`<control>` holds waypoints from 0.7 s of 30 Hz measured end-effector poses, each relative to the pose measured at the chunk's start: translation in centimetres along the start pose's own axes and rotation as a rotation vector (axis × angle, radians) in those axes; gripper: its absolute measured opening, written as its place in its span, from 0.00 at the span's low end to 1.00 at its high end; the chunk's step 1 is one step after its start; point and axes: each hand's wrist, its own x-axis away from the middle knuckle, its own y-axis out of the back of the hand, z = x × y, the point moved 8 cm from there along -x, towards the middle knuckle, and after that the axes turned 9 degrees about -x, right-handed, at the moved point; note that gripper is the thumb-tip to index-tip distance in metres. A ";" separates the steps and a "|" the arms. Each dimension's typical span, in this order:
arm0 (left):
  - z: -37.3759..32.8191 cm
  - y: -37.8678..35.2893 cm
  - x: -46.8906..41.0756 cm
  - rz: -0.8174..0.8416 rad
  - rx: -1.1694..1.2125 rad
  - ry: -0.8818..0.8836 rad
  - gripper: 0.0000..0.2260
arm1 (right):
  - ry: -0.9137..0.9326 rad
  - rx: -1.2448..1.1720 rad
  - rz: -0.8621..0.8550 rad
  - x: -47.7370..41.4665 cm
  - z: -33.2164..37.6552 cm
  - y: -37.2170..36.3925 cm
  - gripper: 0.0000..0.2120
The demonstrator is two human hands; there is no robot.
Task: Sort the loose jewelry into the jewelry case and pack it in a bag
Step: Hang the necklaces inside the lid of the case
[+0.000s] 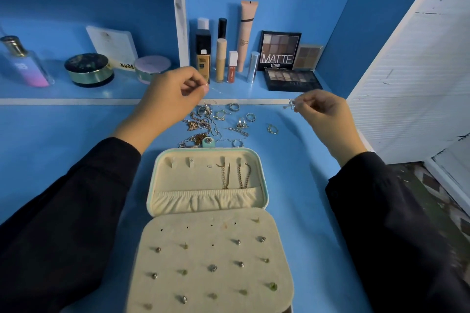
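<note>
Jewelry case (189,178) lies open on the blue desk (63,134), with chains hung in its lid and studs on its front panel. The left hand (173,99) hovers over the loose jewelry (216,122) heaped just behind the case, thumb and forefinger pinched; whether they hold anything cannot be told. The right hand (323,114) is raised level with it, pinching a small silver piece (290,104). On the shelf (76,93) behind, a box (119,53) reads "NUDE" and a palette (279,49) reads "MATTE".

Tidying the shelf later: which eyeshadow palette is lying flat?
The long dark palette in front; the MATTE palette and the small brown palette stand upright behind it.
</note>
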 end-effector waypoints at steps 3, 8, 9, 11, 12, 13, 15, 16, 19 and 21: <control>-0.7 0.1 -0.1 0.017 0.160 0.038 0.01 | 0.027 0.167 0.021 0.0 -0.8 -0.6 0.05; -2.8 0.2 0.0 0.025 0.255 0.021 0.03 | 0.069 0.383 0.085 -0.1 -1.4 -1.2 0.05; -3.2 0.0 0.1 0.028 0.256 0.010 0.03 | 0.064 0.420 0.098 -0.1 -1.5 -1.2 0.05; -4.1 -0.4 0.3 0.037 0.257 -0.011 0.03 | 0.061 0.474 0.106 -0.1 -1.3 -1.3 0.06; -4.4 -0.6 0.4 0.042 0.256 -0.023 0.03 | 0.068 0.482 0.099 0.1 -0.9 -1.4 0.06; -4.9 -0.9 0.6 0.050 0.251 -0.037 0.03 | 0.082 0.471 0.088 0.3 -0.3 -1.5 0.07; -5.8 -1.5 0.9 0.073 0.248 -0.071 0.01 | 0.120 0.390 0.087 0.8 1.3 -2.1 0.07; -6.1 -1.7 1.1 0.081 0.253 -0.085 0.01 | 0.128 0.327 0.109 1.1 2.1 -2.7 0.07; -7.0 -1.8 1.4 0.077 0.249 -0.126 0.03 | 0.128 0.186 0.231 2.1 3.8 -5.1 0.06; -7.3 -1.7 1.4 0.068 0.226 -0.151 0.03 | 0.128 0.154 0.273 2.5 4.1 -6.3 0.06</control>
